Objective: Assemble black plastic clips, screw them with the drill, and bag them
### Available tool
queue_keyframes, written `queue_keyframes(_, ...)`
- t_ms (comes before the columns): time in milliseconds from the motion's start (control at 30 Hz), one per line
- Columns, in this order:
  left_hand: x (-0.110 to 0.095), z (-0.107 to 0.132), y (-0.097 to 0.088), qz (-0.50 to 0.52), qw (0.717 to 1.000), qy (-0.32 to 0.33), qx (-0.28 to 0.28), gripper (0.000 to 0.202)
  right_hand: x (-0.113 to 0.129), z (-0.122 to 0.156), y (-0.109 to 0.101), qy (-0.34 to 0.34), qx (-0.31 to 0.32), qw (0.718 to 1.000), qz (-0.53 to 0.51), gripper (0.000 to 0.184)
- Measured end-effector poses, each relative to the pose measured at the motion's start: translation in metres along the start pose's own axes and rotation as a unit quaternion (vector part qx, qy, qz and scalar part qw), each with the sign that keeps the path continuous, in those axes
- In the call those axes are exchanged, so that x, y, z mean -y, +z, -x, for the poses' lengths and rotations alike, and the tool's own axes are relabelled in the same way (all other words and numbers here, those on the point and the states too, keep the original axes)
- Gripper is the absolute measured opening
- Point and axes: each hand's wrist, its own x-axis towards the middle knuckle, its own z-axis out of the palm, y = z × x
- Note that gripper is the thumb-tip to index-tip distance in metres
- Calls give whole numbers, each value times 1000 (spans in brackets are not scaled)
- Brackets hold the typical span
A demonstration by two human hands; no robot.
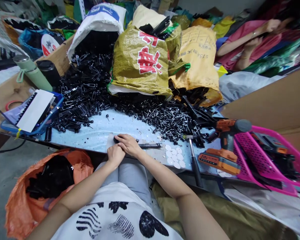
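Note:
My left hand and my right hand meet at the table's front edge, fingers closed around a long black plastic part. Its right end sticks out past my right hand, and a dark tip shows at the left. My fingers hide the middle, so I cannot tell whether this is one piece or two. Under the part is a flat greyish plate. Several round white discs lie just to the right. Beyond them a hammer rests with its handle over the edge.
An orange cordless drill stands at the right beside pink baskets. Heaps of black clips and black-headed pins spread below sacks. A blue tray and green bottle are left; an orange sack is below. A co-worker's arm shows behind.

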Motion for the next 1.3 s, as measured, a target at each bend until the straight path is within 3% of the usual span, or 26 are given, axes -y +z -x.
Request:
queue_keyframes(100, 1, -3, 3, -9, 998, -50, -34, 33, 1, 1, 1, 18, 6, 1000, 7, 44)
queue_keyframes(267, 10, -1, 2, -34, 999, 9, -8, 31, 15, -2, -5, 37, 6, 999, 20, 45)
queue_keyframes(333, 16, -2, -2, -41, 995, 85, -26, 31, 13, 10, -13, 10, -4, 999, 35, 47)
queue_keyframes(400, 21, -8, -6, -58, 974, 205, -69, 33, 3, 31, -24, 6, -38, 997, 72, 54)
queue_keyframes(467, 22, -18, -11, -99, 938, 320, -92, 38, -16, 58, -36, 71, -87, 984, 140, 68)
queue_keyframes(533, 18, -32, -15, -154, 912, 374, -68, 44, -36, 81, -44, 145, -94, 960, 220, 74)
queue_keyframes(667, 5, -54, -22, -209, 909, 359, 0, 45, -58, 99, -51, 141, 8, 947, 288, 61)
queue_keyframes(800, 4, -55, -36, -172, 928, 328, 35, 49, -50, 95, -59, 111, 29, 959, 260, 61)
queue_keyframes(967, 11, -48, -51, -105, 962, 249, 34, 48, -34, 88, -74, 63, 45, 979, 187, 66)
queue_keyframes(1100, 17, -50, -55, -54, 955, 286, 54, 47, -24, 82, -80, 32, 51, 990, 124, 69)
queue_keyframes(1233, 20, -50, -59, -42, 959, 280, -8, 50, -9, 74, -86, 41, 29, 983, 175, 67)
queue_keyframes(1300, 21, -42, -64, -11, 953, 303, -5, 54, 2, 74, -95, 40, 14, 981, 192, 65)
